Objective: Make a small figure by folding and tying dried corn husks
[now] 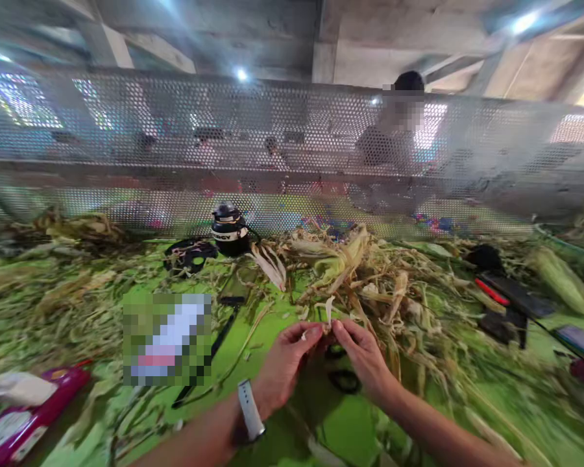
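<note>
One long mesh panel (272,130) is running behind the green bench (267,337), and a person (374,146) is showing beyond it. Dry husks (403,285) are lying across much of the bench, piling up beyond the hands and spreading down both sides. At the far right, a green husk (562,275) is lying near dark items too blurred to name. A pink case (34,415) is resting at the near left, and a pixelated pale item (180,331) is lying between it and a black strap (220,340).

The left hand (285,363), wearing a watch (250,410), is reaching in beside the right hand (365,357). Near the mesh panel, a black jar (230,239) is standing upright just beside a black ring (178,250). Dark loops (345,381) are lying below the hands.

Smallest of all, a pale piece (329,311) is sticking up between the fingertips, above the middle of the bench. Each hand's grip is closing on its base, thumb and fingers pinching.
</note>
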The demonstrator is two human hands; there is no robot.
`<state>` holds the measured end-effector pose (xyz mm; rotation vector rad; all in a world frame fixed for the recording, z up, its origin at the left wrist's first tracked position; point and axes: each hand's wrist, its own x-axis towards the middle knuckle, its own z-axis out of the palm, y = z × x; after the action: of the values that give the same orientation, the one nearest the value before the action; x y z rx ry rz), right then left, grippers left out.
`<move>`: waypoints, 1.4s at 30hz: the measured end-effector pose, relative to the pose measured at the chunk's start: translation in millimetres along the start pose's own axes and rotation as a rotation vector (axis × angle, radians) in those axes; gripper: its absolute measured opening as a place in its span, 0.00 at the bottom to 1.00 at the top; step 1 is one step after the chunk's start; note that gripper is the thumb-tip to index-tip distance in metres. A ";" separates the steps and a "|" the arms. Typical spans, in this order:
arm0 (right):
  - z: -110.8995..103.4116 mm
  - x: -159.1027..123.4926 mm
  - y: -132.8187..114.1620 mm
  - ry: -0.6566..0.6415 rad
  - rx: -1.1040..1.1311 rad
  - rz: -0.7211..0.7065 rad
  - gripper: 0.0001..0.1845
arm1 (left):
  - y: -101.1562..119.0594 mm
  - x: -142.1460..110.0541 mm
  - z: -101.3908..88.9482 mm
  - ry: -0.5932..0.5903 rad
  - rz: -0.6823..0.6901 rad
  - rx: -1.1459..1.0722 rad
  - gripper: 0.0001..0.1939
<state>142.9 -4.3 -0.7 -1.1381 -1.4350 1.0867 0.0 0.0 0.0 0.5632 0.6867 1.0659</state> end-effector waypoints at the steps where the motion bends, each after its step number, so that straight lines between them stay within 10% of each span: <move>1: -1.4 0.7 1.8 0.031 -0.014 -0.014 0.19 | 2.2 -0.5 1.1 0.032 0.047 0.089 0.09; 9: -7.9 5.0 4.8 0.204 -0.221 -0.185 0.17 | 6.2 0.4 0.8 0.162 0.389 0.507 0.09; 15: -13.0 6.0 -0.6 0.210 -0.367 -0.323 0.13 | 7.9 0.9 -2.1 0.063 0.145 0.514 0.11; 21: -14.1 6.2 -0.7 0.093 -0.492 -0.395 0.13 | 34.0 4.1 -13.7 -0.319 -0.084 0.402 0.18; 30: -2.6 -1.5 4.5 0.087 -0.496 -0.372 0.09 | 7.7 -1.6 2.3 -0.094 0.070 0.575 0.22; 42: -4.1 -0.5 -0.8 0.105 -0.424 -0.266 0.09 | 7.8 -4.3 -2.0 -0.256 -0.099 0.564 0.20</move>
<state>147.0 -4.7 0.6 -1.2294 -1.7231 0.5422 -7.5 -0.8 5.2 1.1181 0.7795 0.6830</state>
